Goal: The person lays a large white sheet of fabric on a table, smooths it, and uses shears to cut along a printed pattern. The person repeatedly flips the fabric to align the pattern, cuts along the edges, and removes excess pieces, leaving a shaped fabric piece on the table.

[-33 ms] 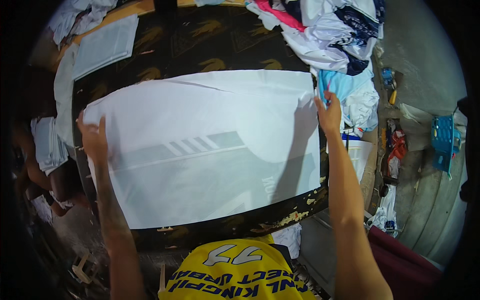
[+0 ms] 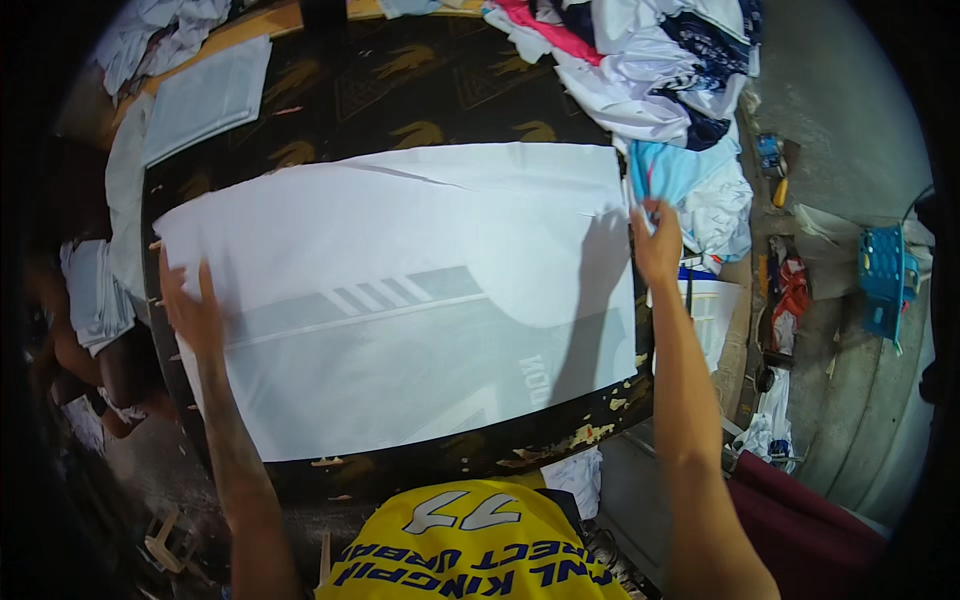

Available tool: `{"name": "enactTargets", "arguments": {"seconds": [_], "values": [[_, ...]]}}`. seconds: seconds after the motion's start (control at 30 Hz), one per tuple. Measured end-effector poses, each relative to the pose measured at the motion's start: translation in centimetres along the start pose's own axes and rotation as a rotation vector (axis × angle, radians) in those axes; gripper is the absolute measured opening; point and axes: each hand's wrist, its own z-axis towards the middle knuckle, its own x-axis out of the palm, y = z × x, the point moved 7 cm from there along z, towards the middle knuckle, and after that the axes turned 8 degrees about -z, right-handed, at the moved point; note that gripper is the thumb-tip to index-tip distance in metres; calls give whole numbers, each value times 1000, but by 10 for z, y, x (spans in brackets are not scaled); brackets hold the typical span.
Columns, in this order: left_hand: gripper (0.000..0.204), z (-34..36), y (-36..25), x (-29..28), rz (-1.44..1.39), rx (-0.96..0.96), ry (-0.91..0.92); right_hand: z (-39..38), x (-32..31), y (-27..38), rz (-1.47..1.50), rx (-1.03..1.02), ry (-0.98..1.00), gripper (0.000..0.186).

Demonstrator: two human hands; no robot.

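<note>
A large white sheet (image 2: 400, 220) lies spread over a dark padded table top, with a grey pattern of panels and stripes showing faintly through it. At its left edge is my left hand (image 2: 192, 305), thumb and fingers apart and slightly blurred. My right hand (image 2: 660, 245) is at the sheet's right edge, its fingers bent and closed on the margin. Its fingertips are small here and partly merge with the light cloth behind. A low crease runs across the sheet's far part.
A folded pale stack (image 2: 208, 98) lies at the table's far left. Heaped white, navy and pink garments (image 2: 660, 75) cover the far right corner, with light blue cloth (image 2: 665, 170) below. A blue plastic basket (image 2: 882, 280) stands at right. Another person's arm (image 2: 65, 310) shows at left.
My left hand has slid a little toward me along the sheet's left edge. My right hand has also come slightly nearer. The printed shapes in the sheet's near right part show more clearly.
</note>
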Motion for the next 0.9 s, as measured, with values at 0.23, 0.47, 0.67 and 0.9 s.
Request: {"name": "enactTargets", "arguments": {"seconds": [0.23,0.47,0.67,0.9], "values": [[73,-61,53,-35,889,-141,430,-214,-89,-23,-18,340,526,25],[55,-204,-245,40,-219,224,844,-292,-70,-10,219,448,553,24],[46,-174,-365,132,-135,364,798,-277,-78,1,68,168,418,24],[59,-158,-391,180,20,259,797,-278,-49,-27,230,308,696,41]]}}
